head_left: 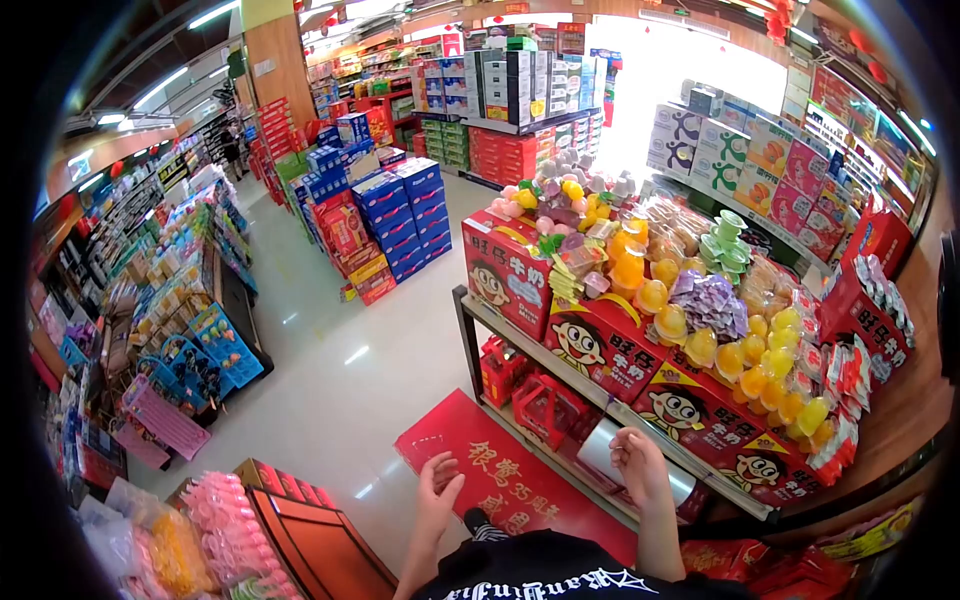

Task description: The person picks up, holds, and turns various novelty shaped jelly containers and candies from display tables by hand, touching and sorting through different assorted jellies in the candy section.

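My left hand [437, 488] is raised in front of my body, over a red floor mat [520, 470] with gold lettering. Its fingers are loosely bent and apart, with nothing in them. My right hand [640, 464] is lifted beside the shelf's front edge, its fingers half curled and no object visible in them. Closest to it are red milk cartons [690, 415] printed with a cartoon face, and a shiny silver-white cylinder [600, 452] on the lower shelf. Orange and yellow jelly cups [650, 296] and purple wrapped packets [708, 302] are heaped on top of the cartons.
Stacked blue boxes [402, 215] stand across the aisle. A goods-laden display [185, 350] lines the left side. Pink packaged items [225, 520] rest by a brown wooden cabinet [315, 540] at lower left. A tiled floor [330, 385] runs between the displays.
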Tool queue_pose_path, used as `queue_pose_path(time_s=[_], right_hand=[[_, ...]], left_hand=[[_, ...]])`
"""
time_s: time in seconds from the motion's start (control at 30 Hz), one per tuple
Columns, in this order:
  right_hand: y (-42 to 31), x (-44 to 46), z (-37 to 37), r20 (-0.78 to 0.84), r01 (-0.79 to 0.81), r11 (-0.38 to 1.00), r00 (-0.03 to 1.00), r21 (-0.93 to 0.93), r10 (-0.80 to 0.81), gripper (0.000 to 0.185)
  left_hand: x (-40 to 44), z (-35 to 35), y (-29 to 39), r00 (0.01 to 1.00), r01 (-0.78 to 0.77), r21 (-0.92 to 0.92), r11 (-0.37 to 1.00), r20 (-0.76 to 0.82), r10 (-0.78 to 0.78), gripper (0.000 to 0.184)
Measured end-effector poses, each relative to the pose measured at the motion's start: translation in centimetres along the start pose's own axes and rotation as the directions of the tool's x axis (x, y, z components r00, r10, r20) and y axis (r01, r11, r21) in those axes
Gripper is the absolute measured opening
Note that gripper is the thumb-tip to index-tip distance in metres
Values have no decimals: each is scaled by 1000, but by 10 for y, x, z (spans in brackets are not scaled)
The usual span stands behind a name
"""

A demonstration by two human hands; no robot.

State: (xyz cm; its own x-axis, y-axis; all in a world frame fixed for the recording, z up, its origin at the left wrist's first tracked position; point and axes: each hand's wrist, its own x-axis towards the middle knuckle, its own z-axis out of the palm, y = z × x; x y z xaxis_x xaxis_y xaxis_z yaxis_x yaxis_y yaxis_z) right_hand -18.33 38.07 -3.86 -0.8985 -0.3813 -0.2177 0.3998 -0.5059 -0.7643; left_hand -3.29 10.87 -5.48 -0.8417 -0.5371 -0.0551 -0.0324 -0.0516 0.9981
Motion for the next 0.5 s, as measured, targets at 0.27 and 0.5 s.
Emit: queue_pose_path(time_s=[0.27,0.5], right_hand=[[28,52,75,57,62,996,997,-56,-59,20],[50,88,96,56,-43,996,997,-74,48,19]], left_hand=[[72,-65,8,996,0,66,998,88,-6,34],[126,-83,10,990,14,73,997,139,-24,30]])
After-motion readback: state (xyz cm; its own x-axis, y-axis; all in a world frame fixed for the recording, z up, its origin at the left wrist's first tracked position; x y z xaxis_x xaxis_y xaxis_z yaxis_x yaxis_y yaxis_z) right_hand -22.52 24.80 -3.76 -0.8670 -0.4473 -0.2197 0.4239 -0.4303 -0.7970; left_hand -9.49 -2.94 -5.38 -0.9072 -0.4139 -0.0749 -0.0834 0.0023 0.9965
